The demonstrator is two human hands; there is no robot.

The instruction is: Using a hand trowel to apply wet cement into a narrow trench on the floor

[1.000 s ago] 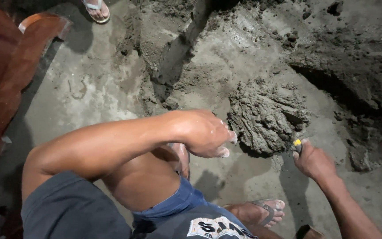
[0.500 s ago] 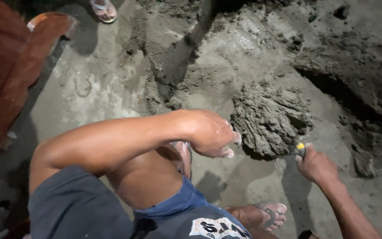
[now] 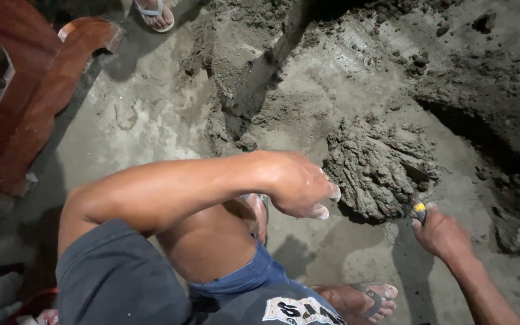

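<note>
Head view looks down on a grey concrete floor [image 3: 151, 132] carrying a long bank of loose sand and mortar [image 3: 482, 102] along its far and right edges, with a red-brown wooden furniture piece [image 3: 49, 90] at the far left corner and another person's sandalled foot [image 3: 154, 12] at the far edge. Near the floor's middle, just in front of the bank, sits a wet clump of grey mortar [image 3: 374, 168]. Beside its left flank hangs the left hand [image 3: 299, 183], fingers loosely curled and holding nothing, while the right hand [image 3: 443, 232] is closed around a trowel's yellow-tipped handle [image 3: 420, 209], its blade buried in the clump's near right side.
</note>
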